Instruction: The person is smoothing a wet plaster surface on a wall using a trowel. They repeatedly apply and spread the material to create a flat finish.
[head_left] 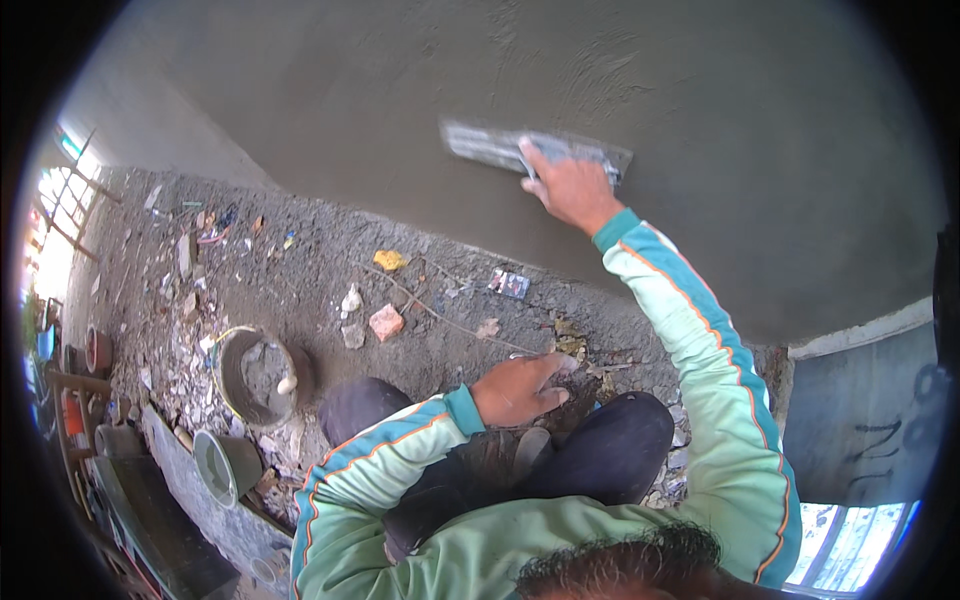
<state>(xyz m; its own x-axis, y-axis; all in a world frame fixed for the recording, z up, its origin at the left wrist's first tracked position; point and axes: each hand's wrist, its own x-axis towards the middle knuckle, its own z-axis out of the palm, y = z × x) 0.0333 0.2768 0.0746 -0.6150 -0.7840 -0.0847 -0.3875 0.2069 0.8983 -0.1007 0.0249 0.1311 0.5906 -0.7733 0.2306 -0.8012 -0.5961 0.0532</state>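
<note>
The right hand (566, 188) is closed around the handle of a flat, grey, cement-smeared steel plastering trowel (530, 150), pressing its long blade flat against the wet grey rendered wall (420, 110). The blade runs roughly level, sticking out well to the left of the hand and only a little to its right. All around the trowel the wall is bare wet render: wide open room above, to the left and to the right, with the wall's lower edge, where it meets the ground, lying below the hand. To the far right the render ends at a pale ledge above a darker grey panel (865, 410).

The right arm, in a pale green sleeve with teal and orange stripes (700, 340), reaches up and forward, the wrist bent slightly left.

The left hand (520, 388) holds nothing; its fingers are loosely curled and it rests near the person's raised knee in dark trousers (610, 450), low and well apart from the trowel.

Beyond lies the rubble-strewn dirt floor (300, 270): a pink brick fragment (386, 322), a yellow scrap (389, 260), a thin stick, and further left a round grey mortar-crusted bucket (262, 378) with a smaller grey-green bucket (226, 466) lying on its side near the floor's left edge.
</note>
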